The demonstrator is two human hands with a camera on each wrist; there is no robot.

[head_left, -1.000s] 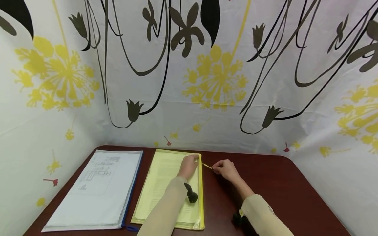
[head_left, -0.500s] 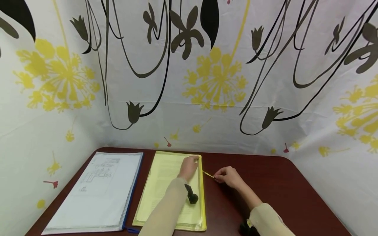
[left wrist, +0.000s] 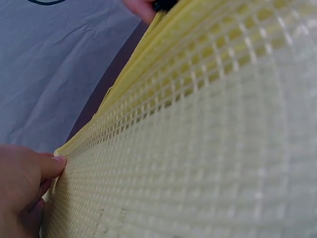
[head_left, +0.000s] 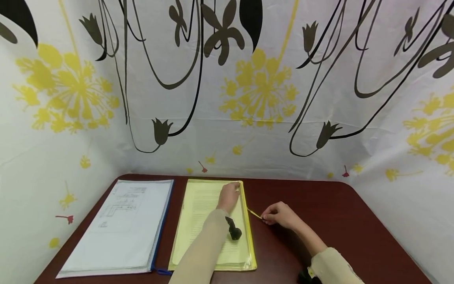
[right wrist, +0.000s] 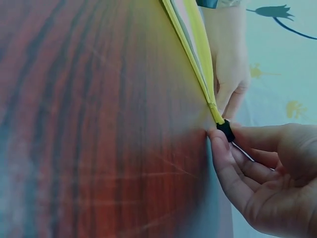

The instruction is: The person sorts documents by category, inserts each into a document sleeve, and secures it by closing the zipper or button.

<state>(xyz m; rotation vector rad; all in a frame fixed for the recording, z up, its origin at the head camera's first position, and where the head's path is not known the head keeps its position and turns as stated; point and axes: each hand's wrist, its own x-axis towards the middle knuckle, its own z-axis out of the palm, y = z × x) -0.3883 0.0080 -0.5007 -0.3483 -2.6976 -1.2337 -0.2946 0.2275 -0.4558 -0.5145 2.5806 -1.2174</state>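
A yellow see-through mesh zip pouch (head_left: pixel 198 213) with printed sheets inside lies on the table. My left hand (head_left: pixel 228 196) pinches its far right corner; in the left wrist view the thumb (left wrist: pixel 53 166) presses the mesh, other fingers below. Just right of the pouch's long edge, my right hand (head_left: pixel 281 215) holds the end of the yellow zip pull (head_left: pixel 254 213), drawn out taut. Close up, a black tip (right wrist: pixel 225 131) of that pull sits between thumb and finger. Yellow zip edges (right wrist: pixel 190 54) stand a little apart in the right wrist view.
A white zip pouch (head_left: pixel 117 232) with a blue edge and a drawing on its top sheet lies to the left. Its blue pull (head_left: pixel 164 272) reaches toward the yellow pouch. A patterned curtain (head_left: pixel 262 150) stands behind the dark red table (head_left: pixel 340 228).
My right hand has moved toward me and slightly right along the pouch's edge, taking the zip pull with it. My left hand stays at the corner. The pouch has shifted slightly right in view.
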